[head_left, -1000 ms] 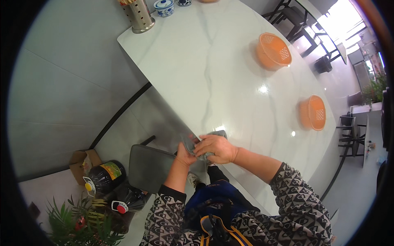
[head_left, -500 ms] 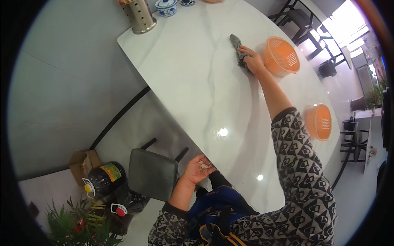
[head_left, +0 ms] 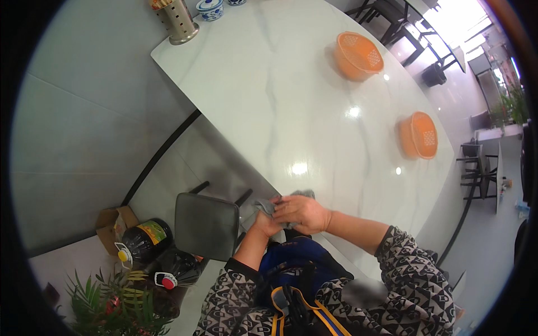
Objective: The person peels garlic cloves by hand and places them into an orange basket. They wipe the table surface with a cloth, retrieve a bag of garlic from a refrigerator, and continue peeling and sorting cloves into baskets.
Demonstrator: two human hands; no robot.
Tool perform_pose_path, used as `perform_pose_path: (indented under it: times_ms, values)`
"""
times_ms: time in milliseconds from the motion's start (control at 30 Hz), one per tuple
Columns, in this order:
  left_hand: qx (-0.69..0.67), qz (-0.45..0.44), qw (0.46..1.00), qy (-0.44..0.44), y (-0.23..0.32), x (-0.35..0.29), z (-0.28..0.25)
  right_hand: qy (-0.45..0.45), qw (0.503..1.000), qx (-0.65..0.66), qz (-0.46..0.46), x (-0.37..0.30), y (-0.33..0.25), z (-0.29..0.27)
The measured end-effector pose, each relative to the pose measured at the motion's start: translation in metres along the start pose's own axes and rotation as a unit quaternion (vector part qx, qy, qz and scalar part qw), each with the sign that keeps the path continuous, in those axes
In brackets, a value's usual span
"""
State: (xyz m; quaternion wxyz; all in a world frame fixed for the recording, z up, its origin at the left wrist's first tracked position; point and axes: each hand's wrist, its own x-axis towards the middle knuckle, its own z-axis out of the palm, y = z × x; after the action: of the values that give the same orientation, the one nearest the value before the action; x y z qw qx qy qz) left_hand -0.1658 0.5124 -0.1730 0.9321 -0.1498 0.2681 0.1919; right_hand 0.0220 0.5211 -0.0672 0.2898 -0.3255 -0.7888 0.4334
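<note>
Both hands meet at the near edge of the white marbled table (head_left: 314, 129). My right hand (head_left: 307, 214) is closed on a grey cloth (head_left: 304, 194), which bunches out beyond its fingers. My left hand (head_left: 268, 224) is right below and beside it, pressed against the cloth. The left fingers are mostly hidden under the cloth and the right hand, so their grip and any contents do not show. Two orange perforated plastic baskets, one farther off (head_left: 354, 63) and one to the right (head_left: 412, 136), stand on the table.
At the far left corner stand a metal chopstick holder (head_left: 178, 25) and a blue-and-white lidded jar (head_left: 210, 9). A dark stool (head_left: 206, 225) is left of me. Beyond it are large dark bottles (head_left: 147, 241), a cardboard box (head_left: 106, 227) and a leafy plant (head_left: 109, 308).
My right hand has come back from the far tabletop with the cloth to my left hand. The whitish scraps seen in my left palm are now out of sight.
</note>
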Motion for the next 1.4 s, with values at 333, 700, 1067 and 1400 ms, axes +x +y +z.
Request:
perform_pose_path:
  times_ms: [333, 700, 1067, 1400]
  values:
    - [0.025, -0.111, 0.993, 0.041, -0.043, -0.029, 0.004, 0.304, 0.87, 0.325, 0.214, -0.042, -0.038, -0.067]
    - [0.044, -0.093, 0.994, 0.035, -0.056, -0.011, 0.001, 0.262, 0.956, -0.095, 0.093, -0.075, -0.033, 0.046]
    - [0.102, -0.071, 0.981, 0.148, -0.024, -0.128, -0.034, 0.446, 0.801, 0.349, 0.194, -0.069, -0.136, 0.056]
    - [0.037, 0.047, 0.99, 0.126, 0.026, -0.186, -0.021, 0.371, 0.711, -0.375, 0.465, -0.043, -0.008, 0.011]
